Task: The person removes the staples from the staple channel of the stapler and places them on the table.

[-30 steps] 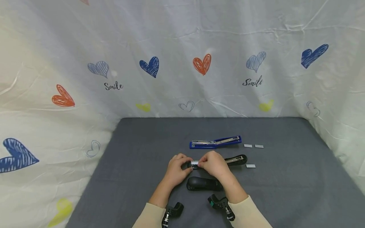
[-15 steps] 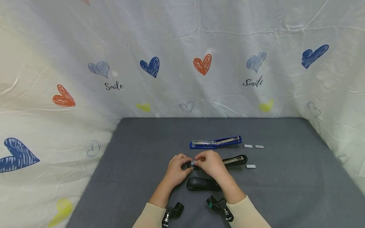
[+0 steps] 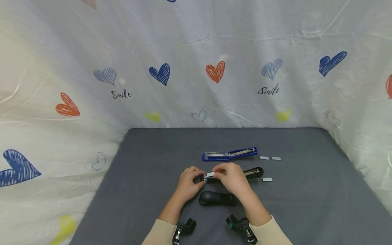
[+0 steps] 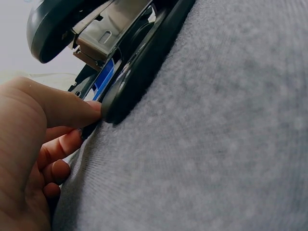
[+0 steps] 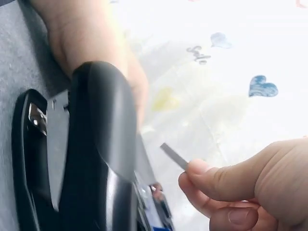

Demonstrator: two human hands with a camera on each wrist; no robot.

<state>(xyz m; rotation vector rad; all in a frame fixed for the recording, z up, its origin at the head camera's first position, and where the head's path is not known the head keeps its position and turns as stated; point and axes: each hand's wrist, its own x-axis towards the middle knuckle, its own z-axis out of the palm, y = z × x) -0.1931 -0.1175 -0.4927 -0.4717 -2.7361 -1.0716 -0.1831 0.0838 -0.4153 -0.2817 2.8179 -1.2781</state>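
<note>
An opened black stapler (image 3: pixel 253 173) lies across the table in front of me, its metal channel showing. At its left end my left hand (image 3: pixel 189 183) holds it between thumb and fingers. My right hand (image 3: pixel 232 177) pinches a short strip of staples (image 5: pixel 174 156) between thumb and forefinger. That strip appears tilted, close over the stapler's left part in the head view. Nearer to me sits a closed black stapler (image 3: pixel 216 198), which fills much of the right wrist view and partly hides the opened one there. My left thumb (image 4: pixel 72 108) overlaps its base end in the left wrist view.
Beyond the hands lies an opened blue stapler (image 3: pixel 217 156). Two staple strips (image 3: pixel 264 158) lie to its right, and another staple strip (image 3: pixel 267 179) is beside the black stapler's right end. A grey cloth (image 3: pixel 153 146) covers the table; a heart-print curtain (image 3: pixel 183 95) hangs behind.
The right hand first shifted slightly left over the channel, then back right. The staple strip, level over the channel a second ago, now tilts up in the fingers. The left hand stays in place.
</note>
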